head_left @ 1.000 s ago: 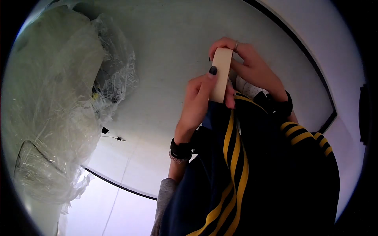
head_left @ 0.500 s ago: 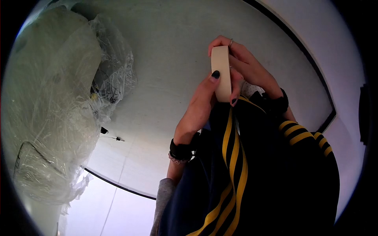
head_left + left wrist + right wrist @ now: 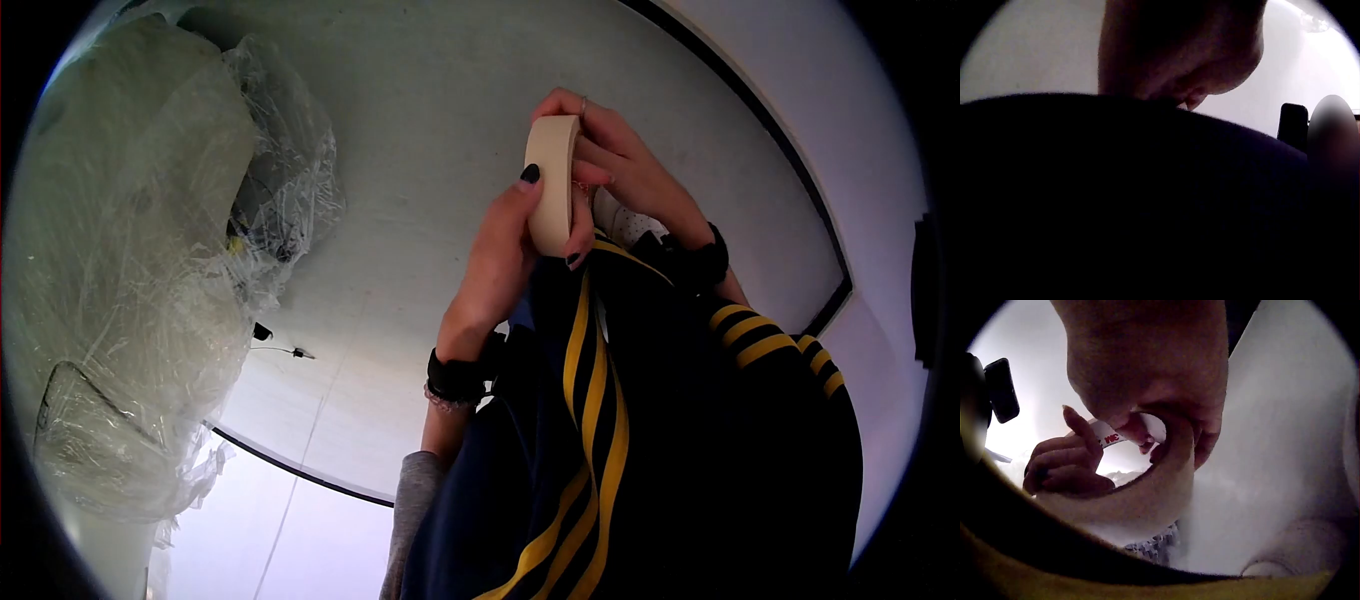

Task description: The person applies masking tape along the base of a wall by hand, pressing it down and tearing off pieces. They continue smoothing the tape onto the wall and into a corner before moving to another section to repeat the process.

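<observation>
A roll of masking tape (image 3: 552, 185) is held up between both hands, its cream outer face towards the head camera. My left hand (image 3: 495, 250) grips its near end, the dark-nailed thumb pressing the outer face and fingers on the other side. My right hand (image 3: 630, 165), a ring on one finger, curls its fingers over the far end. In the right wrist view the roll's open core shows red lettering inside, with fingertips of the right hand (image 3: 1154, 362) reaching in. The left wrist view is mostly dark cloth, with part of the left hand (image 3: 1179, 50) above it.
Crumpled clear plastic wrap (image 3: 130, 220) covers a large bulk at the left. A thin cable end (image 3: 302, 353) lies near it on the pale, dark-edged surface (image 3: 430, 90). A dark jacket with yellow stripes (image 3: 610, 400) lies close below the hands.
The roll has turned between the hands, showing more of its side and core, and moved slightly left. My left hand's fingers have shifted along it; the right hand stays at the far end.
</observation>
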A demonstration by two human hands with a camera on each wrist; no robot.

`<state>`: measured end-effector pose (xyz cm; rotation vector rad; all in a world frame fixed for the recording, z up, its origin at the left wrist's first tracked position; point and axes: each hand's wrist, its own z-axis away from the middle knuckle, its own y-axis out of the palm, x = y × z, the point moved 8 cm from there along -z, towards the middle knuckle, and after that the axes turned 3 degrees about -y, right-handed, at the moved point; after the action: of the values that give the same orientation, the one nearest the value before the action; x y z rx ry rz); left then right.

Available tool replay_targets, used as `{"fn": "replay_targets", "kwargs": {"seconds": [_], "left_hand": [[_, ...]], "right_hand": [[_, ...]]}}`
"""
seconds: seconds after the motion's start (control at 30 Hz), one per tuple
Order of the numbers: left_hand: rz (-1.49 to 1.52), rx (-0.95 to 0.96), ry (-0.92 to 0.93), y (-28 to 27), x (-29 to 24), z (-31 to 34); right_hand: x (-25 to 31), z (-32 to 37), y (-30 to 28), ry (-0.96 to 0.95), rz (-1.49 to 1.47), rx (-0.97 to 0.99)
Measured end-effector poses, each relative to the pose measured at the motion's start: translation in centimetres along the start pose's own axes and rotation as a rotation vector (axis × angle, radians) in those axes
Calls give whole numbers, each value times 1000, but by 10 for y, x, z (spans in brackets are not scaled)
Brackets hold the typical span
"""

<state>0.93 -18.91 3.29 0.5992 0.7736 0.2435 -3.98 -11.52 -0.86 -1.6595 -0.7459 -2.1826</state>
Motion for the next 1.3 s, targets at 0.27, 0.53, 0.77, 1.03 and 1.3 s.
{"fn": "replay_targets", "kwargs": {"seconds": [0.27,0.53,0.77,1.03,1.3], "left_hand": [[19,-31,-5,9,-7,5],[-75,-1,-22,3,-5,3],[-34,45,-39,11,-5,7],[-49,137,70,14,-15,6],[-129,62,-29,8,-7,10]], "right_hand": [[8,-5,4,-12,-72,-51],[8,-3,2,-25,-77,-74],[4,-6,4,-68,-72,-67],[40,1,-28,-333,178,-115],[98,5,-4,-405,572,-13]]}}
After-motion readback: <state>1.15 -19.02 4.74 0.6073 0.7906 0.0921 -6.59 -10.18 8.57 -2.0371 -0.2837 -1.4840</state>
